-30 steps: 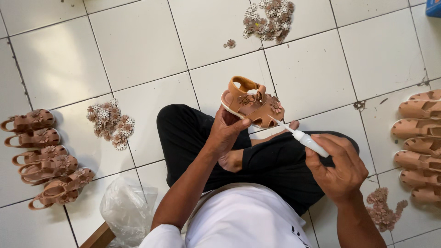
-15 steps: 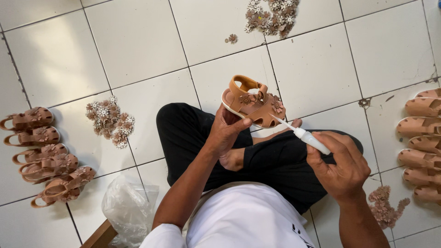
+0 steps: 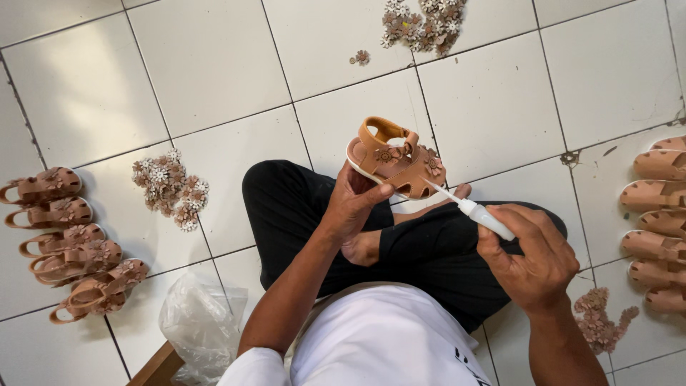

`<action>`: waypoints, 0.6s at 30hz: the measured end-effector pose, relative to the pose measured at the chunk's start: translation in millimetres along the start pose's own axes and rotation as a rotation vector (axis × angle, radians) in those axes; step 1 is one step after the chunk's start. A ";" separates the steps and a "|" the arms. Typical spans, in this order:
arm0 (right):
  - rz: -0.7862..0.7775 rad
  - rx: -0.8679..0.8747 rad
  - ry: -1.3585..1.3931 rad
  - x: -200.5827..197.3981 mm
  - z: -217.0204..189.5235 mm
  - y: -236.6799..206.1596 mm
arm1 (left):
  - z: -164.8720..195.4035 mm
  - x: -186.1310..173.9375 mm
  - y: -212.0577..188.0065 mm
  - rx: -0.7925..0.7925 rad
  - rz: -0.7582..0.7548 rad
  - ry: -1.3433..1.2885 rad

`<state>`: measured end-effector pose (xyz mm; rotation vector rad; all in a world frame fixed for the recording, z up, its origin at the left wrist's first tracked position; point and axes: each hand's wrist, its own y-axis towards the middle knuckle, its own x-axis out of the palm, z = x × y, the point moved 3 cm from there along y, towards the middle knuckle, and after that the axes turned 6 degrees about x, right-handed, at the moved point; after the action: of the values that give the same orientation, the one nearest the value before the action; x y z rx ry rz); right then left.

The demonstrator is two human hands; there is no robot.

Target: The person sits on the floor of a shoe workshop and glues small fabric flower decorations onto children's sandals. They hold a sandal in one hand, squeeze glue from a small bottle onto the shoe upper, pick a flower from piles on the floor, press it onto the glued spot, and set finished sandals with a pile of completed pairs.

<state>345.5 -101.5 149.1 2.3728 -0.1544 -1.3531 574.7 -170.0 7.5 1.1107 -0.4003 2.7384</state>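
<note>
Far left on the white tiled floor (image 3: 214, 64): I see a row of finished brown sandals (image 3: 68, 239), stacked side by side, each with flower trim. Just right of them, a loose heap of small flower ornaments (image 3: 170, 189), pink and white, lying on a tile joint. Near edge, left of centre: a crumpled clear plastic bag (image 3: 200, 325) beside a wooden corner I cannot identify.

Centre: the person sits cross-legged, black trousers, white shirt. The left hand (image 3: 354, 204) is raised over the knee and clamped on one small brown sandal (image 3: 396, 161), fingers under the white sole, thumb along its near side. The sandal is held off the floor, tilted, toe end to the right, with a flower piece showing on the strap and another near the toe.

Right of centre: the right hand (image 3: 532, 261) is closed around a white glue tube (image 3: 482, 214). Its thin nozzle points up-left and meets the sandal's toe end; I cannot tell whether glue is coming out.

Far centre-right: a second heap of flowers (image 3: 421, 21) at the top edge, one stray flower just left of it. Near right: a smaller pile of brownish flowers (image 3: 597, 318) beside the forearm. Far right edge: a column of plain tan sandals (image 3: 657, 214), no trim visible.
</note>
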 end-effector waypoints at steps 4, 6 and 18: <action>0.043 0.014 0.025 -1.4 -0.1 -1.6 | -2.7 -2.0 2.8 -0.004 0.013 -0.013; 0.059 0.020 0.023 -2.7 0.8 -3.2 | -3.1 -2.6 3.4 -0.015 0.036 -0.031; 0.007 0.026 0.044 0.9 7.9 -2.0 | -3.6 -1.0 3.6 -0.024 0.029 -0.021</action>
<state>339.0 -102.2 144.0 2.4193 -0.1690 -1.3022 572.2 -172.4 3.7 1.1380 -0.4551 2.7412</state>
